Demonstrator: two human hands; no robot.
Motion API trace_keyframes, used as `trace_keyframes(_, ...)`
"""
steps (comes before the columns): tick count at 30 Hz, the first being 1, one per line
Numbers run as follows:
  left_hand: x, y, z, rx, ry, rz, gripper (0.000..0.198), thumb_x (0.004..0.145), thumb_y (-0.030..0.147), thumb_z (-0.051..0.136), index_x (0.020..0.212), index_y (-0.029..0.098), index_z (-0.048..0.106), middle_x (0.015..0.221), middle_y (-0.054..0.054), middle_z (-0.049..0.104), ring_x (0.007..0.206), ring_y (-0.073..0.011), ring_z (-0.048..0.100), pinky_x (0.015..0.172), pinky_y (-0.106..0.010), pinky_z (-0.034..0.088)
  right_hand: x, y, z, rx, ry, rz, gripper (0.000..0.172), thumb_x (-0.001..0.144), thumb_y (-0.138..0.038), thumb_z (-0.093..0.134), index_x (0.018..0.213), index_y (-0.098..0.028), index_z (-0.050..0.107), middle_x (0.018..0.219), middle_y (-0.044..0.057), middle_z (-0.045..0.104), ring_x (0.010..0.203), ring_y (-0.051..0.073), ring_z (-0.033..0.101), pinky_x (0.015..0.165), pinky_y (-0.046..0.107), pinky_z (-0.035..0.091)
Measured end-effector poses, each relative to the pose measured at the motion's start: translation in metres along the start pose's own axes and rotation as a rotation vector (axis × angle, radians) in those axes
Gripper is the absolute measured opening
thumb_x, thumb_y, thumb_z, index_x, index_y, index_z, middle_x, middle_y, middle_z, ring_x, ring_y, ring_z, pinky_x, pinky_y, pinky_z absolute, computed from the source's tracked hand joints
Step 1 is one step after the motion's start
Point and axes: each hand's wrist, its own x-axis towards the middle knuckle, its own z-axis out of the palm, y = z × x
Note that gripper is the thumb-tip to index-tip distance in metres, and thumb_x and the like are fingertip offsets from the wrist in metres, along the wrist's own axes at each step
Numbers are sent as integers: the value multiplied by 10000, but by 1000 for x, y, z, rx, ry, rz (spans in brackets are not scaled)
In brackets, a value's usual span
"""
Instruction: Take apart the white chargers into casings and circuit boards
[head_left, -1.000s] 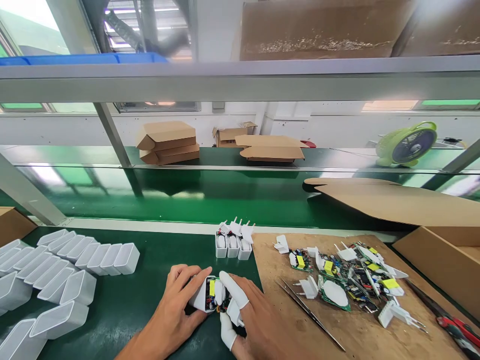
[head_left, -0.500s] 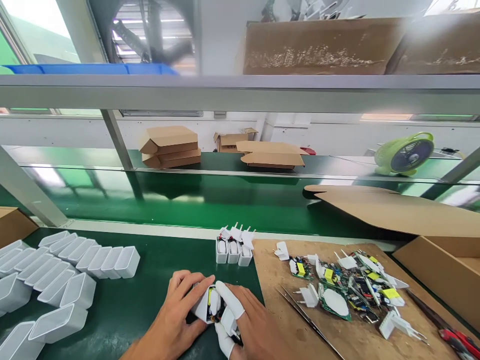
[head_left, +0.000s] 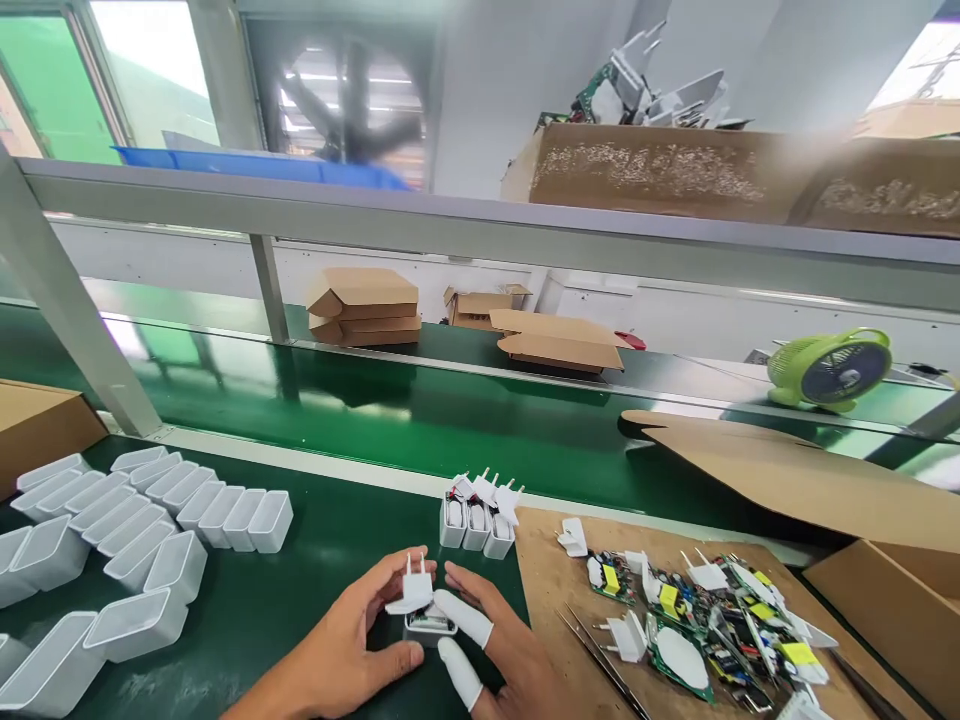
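A white power adapter (head_left: 430, 622) stands upright between my hands, its two-pin plug piece (head_left: 414, 588) tilted over the open top and part of its insides showing. My left hand (head_left: 349, 640) is closed around the left side of the adapter, thumb in front. On the right, my right hand (head_left: 517, 645) has its fingers apart; a white-cot-covered fingertip touches or nearly touches the adapter's top edge. Behind them stand three filled adapters (head_left: 477, 525) in a row with their plug pieces on top.
Empty white housings (head_left: 142, 620) cover the left of the green table. On the right, a brown board (head_left: 544, 570) carries piled circuit boards (head_left: 682, 655), plug pieces and tweezers (head_left: 600, 660). A cardboard box (head_left: 885, 590) is at far right, a green fan (head_left: 829, 370) behind.
The adapter has gone from tilted between both hands to upright, plug pins pointing up. My right fingers have spread and eased off it. The view has tilted upward.
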Motion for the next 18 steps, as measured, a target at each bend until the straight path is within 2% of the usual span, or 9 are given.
trace_keyframes(2,2,7,-5,-109,-47,20,932,791,581,883,1560,313,430,1578,-154,538,1472,-341,495,1252,-597,314,1,2,3,20,-77,-19,537,916,-56,510,1410,-255,569,1422,93,649,1299,199,663,1081,291,563)
trace_keyframes(3,2,10,-7,-158,-68,25,943,762,606,897,1544,313,459,1558,-155,560,1460,-345,508,1245,-592,323,1,2,5,25,-111,-21,514,922,-51,505,1384,-255,592,1381,88,670,1261,189,685,1061,271,572)
trace_keyframes(6,6,13,-10,-283,-74,23,853,759,631,889,1465,285,557,1408,-152,677,1389,-336,579,1201,-553,378,-3,6,11,-52,-147,-13,482,916,-46,502,1341,-238,622,1309,93,696,1142,191,740,995,265,606)
trace_keyframes(9,11,8,-5,-384,47,62,798,707,573,952,1359,273,605,1211,-98,743,1189,-277,687,1064,-447,478,-12,15,21,-201,-128,-19,566,839,-42,539,1377,-214,587,1348,115,690,1062,215,771,939,287,636)
trace_keyframes(11,14,6,-1,-465,99,93,707,674,505,993,1233,273,628,1125,-57,741,1036,-221,699,935,-369,506,-18,22,27,-256,-120,-57,613,795,-58,554,1384,-224,579,1356,117,690,1038,227,777,892,290,649)
trace_keyframes(13,16,7,1,-499,80,112,577,652,479,1009,1050,243,664,1090,-49,727,1027,-217,670,889,-331,492,-19,26,30,-269,-149,-82,612,788,-73,553,1375,-239,590,1357,116,690,1045,231,775,871,283,649)
trace_keyframes(15,14,14,0,-421,25,127,474,692,536,968,917,208,712,1094,-67,705,1094,-248,644,947,-351,472,-17,26,30,-259,-191,-67,627,787,-73,553,1385,-257,591,1396,110,674,1079,231,769,903,273,637)
trace_keyframes(16,12,18,-1,-347,4,137,451,745,584,915,917,202,747,1114,-78,684,1127,-265,631,989,-371,460,-16,25,29,-251,-203,-41,654,790,-72,558,1412,-275,577,1431,100,658,1100,230,765,930,271,628)
trace_keyframes(18,7,28,-1,-164,-15,146,461,902,657,727,1043,222,791,1181,-95,614,1156,-280,611,1039,-409,449,-14,22,26,-225,-200,33,734,812,-60,560,1490,-335,513,1440,59,668,1084,222,776,918,249,630)
